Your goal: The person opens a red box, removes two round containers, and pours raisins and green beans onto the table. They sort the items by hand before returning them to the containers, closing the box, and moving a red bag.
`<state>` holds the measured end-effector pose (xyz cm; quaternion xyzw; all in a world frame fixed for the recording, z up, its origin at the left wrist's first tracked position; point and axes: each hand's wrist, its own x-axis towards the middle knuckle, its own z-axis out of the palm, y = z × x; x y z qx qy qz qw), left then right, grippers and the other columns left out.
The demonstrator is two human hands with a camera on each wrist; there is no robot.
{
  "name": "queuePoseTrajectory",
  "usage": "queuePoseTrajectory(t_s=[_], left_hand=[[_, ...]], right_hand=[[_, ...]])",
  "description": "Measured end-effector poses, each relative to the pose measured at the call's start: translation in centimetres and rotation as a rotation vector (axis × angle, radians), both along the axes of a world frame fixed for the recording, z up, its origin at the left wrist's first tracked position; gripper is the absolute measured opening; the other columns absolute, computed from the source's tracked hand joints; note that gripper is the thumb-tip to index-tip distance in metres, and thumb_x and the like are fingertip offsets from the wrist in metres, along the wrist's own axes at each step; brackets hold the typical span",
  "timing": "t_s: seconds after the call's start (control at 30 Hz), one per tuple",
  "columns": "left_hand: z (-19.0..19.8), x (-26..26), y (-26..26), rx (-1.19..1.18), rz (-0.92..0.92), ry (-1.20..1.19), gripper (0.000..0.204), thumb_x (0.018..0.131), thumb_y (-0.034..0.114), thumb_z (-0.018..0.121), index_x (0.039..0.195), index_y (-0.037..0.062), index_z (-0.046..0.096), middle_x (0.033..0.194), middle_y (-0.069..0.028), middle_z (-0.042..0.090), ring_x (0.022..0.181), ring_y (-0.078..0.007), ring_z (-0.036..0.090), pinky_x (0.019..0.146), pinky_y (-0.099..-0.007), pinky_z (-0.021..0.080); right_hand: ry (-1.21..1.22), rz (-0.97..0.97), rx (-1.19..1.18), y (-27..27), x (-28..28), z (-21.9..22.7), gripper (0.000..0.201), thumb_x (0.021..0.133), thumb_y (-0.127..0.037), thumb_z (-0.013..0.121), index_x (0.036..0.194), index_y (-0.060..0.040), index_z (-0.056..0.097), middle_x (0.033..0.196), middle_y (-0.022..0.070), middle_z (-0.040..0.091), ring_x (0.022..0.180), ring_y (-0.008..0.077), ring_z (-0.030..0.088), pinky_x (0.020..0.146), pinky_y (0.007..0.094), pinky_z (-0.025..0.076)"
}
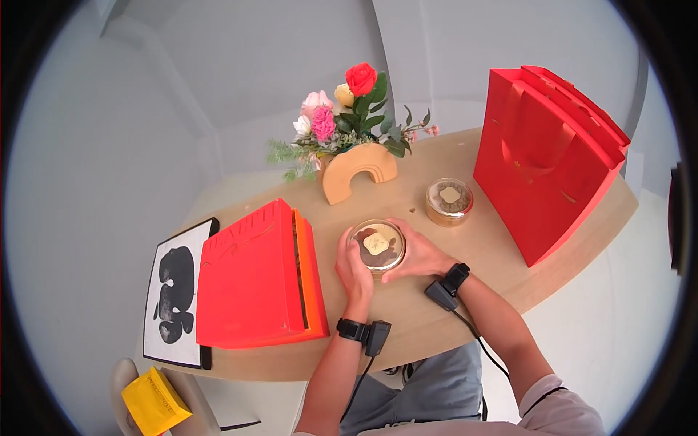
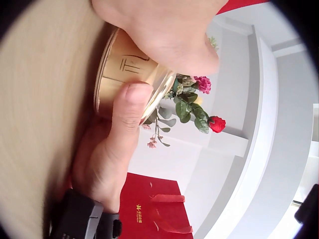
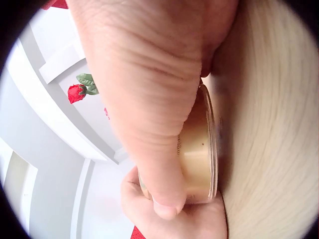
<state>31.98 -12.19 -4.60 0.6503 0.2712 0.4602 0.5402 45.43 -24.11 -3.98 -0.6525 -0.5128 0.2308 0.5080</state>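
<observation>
A round gold tin (image 1: 376,251) with a see-through lid and a cream label sits between both hands at the middle of the table. My left hand (image 1: 354,270) wraps its left side, thumb near the lid's rim. From the right, my right hand (image 1: 420,251) grips the same tin, with its thumb (image 2: 130,107) along the gold wall in the left wrist view. Dark brown pieces show under the lid. In the right wrist view the tin's base (image 3: 213,149) is close over the wooden surface; the hand covers much of its wall.
A second round tin (image 1: 449,202) stands behind and to the right. Flowers in a wooden arch vase (image 1: 356,171) are at the back. A red gift bag (image 1: 542,160) stands right; a red box (image 1: 251,280) and a framed picture (image 1: 174,298) lie left on the table (image 1: 436,327).
</observation>
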Motion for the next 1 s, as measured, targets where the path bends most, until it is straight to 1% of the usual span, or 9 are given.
queuePoseTrajectory(t_s=[0.27, 0.47, 0.57, 0.63, 0.77, 0.87, 0.93, 0.97, 1.0], left_hand=[[-0.8, -0.1, 0.2, -0.032, -0.005, 0.097, 0.056, 0.107, 0.036, 0.043, 0.144, -0.005, 0.052, 0.137, -0.0258, 0.063, 0.127, -0.0358, 0.061, 0.108, -0.0425, 0.046], [-0.6, -0.6, 0.3, -0.037, -0.007, 0.141, 0.054, 0.106, 0.033, 0.044, 0.144, -0.0046, 0.051, 0.138, -0.0254, 0.061, 0.13, -0.0353, 0.058, 0.11, -0.0424, 0.044], [-0.4, -0.4, 0.4, -0.088, -0.012, 0.126, 0.055, 0.106, 0.033, 0.044, 0.146, -0.0048, 0.049, 0.139, -0.0247, 0.061, 0.131, -0.0341, 0.057, 0.112, -0.0421, 0.042], [-0.7, -0.3, 0.5, -0.134, -0.03, 0.053, 0.057, 0.107, 0.034, 0.043, 0.148, -0.0052, 0.046, 0.143, -0.0246, 0.058, 0.135, -0.033, 0.055, 0.114, -0.0413, 0.04], [-2.3, 0.0, 1.0, -0.157, -0.054, -0.049, 0.059, 0.108, 0.037, 0.041, 0.149, -0.0061, 0.044, 0.147, -0.0247, 0.055, 0.139, -0.0327, 0.052, 0.117, -0.041, 0.037], [-2.0, 0.1, 1.1, -0.148, -0.078, -0.118, 0.061, 0.109, 0.038, 0.042, 0.15, -0.0063, 0.042, 0.151, -0.0244, 0.051, 0.143, -0.0329, 0.048, 0.12, -0.0416, 0.035], [-2.8, -0.5, 1.2, -0.095, -0.075, -0.093, 0.06, 0.109, 0.037, 0.044, 0.15, -0.0062, 0.042, 0.152, -0.0236, 0.05, 0.144, -0.0329, 0.047, 0.121, -0.0424, 0.034], [-2.6, -0.7, 1.3, -0.095, -0.072, -0.094, 0.06, 0.109, 0.037, 0.044, 0.15, -0.0062, 0.042, 0.152, -0.0236, 0.05, 0.144, -0.0329, 0.047, 0.121, -0.0424, 0.034], [-2.3, -1.1, 1.1, -0.082, -0.091, -0.07, 0.058, 0.109, 0.035, 0.045, 0.15, -0.0062, 0.042, 0.152, -0.0234, 0.05, 0.144, -0.0328, 0.047, 0.122, -0.0424, 0.033]], right_hand=[[-0.014, -0.012, -0.044, 0.0, 0.1, 0.1, 0.14, 0.055, -0.048, 0.104, 0.157, 0.0084, 0.027, 0.153, 0.0262, 0.047, 0.144, 0.0343, 0.049, 0.122, 0.0399, 0.039], [-0.157, -0.024, -0.077, 0.0, 0.1, 0.5, 0.134, 0.059, -0.054, 0.1, 0.155, 0.0084, 0.032, 0.155, 0.0293, 0.042, 0.147, 0.0395, 0.042, 0.125, 0.0424, 0.034], [-0.124, -0.012, -0.067, -0.1, 0.0, 0.8, 0.132, 0.059, -0.054, 0.099, 0.155, 0.0079, 0.033, 0.156, 0.0297, 0.041, 0.148, 0.0413, 0.039, 0.126, 0.044, 0.032], [-0.11, -0.022, -0.079, -0.3, 0.0, 1.0, 0.13, 0.061, -0.047, 0.101, 0.157, 0.0051, 0.031, 0.156, 0.0258, 0.042, 0.147, 0.037, 0.043, 0.125, 0.0419, 0.034], [0.027, -0.073, -0.012, -0.2, 0.2, 0.5, 0.128, 0.061, -0.048, 0.1, 0.156, 0.0051, 0.033, 0.155, 0.0255, 0.043, 0.146, 0.0366, 0.044, 0.125, 0.0431, 0.035], [-0.143, -0.19, 0.056, -1.3, 0.4, 3.5, 0.128, 0.061, -0.048, 0.101, 0.156, 0.0052, 0.033, 0.154, 0.0242, 0.044, 0.146, 0.0363, 0.044, 0.124, 0.0448, 0.035], [-0.261, -0.535, 0.162, -2.8, 1.3, 3.5, 0.124, 0.06, -0.054, 0.099, 0.152, 0.0022, 0.038, 0.148, 0.0276, 0.048, 0.141, 0.0418, 0.046, 0.119, 0.0493, 0.039], [-0.278, -0.635, 0.193, -3.4, 2.3, 3.1, 0.122, 0.059, -0.054, 0.099, 0.152, -0.0004, 0.04, 0.145, 0.0255, 0.051, 0.14, 0.0422, 0.045, 0.119, 0.0514, 0.037], [-0.277, -0.632, 0.19, -4.3, 3.3, 2.8, 0.122, 0.059, -0.054, 0.099, 0.152, -0.0004, 0.04, 0.145, 0.0255, 0.051, 0.14, 0.0422, 0.045, 0.119, 0.0514, 0.037]])
